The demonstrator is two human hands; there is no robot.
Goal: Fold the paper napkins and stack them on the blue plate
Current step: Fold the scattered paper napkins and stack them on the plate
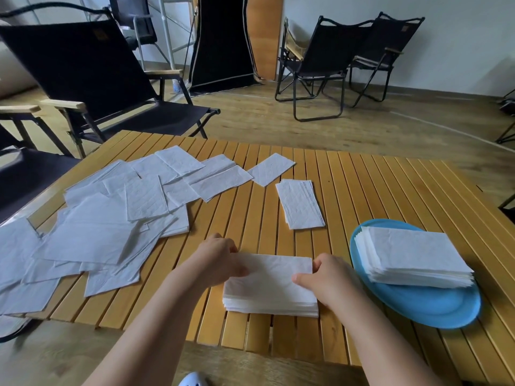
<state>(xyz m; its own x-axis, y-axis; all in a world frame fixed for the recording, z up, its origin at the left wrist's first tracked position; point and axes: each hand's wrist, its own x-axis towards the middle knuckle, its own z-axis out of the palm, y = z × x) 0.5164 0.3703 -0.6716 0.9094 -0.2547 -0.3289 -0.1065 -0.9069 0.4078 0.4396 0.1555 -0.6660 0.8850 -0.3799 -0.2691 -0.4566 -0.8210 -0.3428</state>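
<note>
Currently: napkin stack (270, 285), soft, light, slippery layers; left hand (220, 259) and right hand (324, 280) pinch short ends. Lift from both ends toward blue plate (434, 310).

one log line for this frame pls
hands: left + right grip folded stack | plate: stack on it | loose napkins: left

Loose napkins (106, 218) lay left on the worktop (376, 190), folded pile (270, 288) near front, stacked plate (434, 310) right, chairs (92, 79) behind.
</note>
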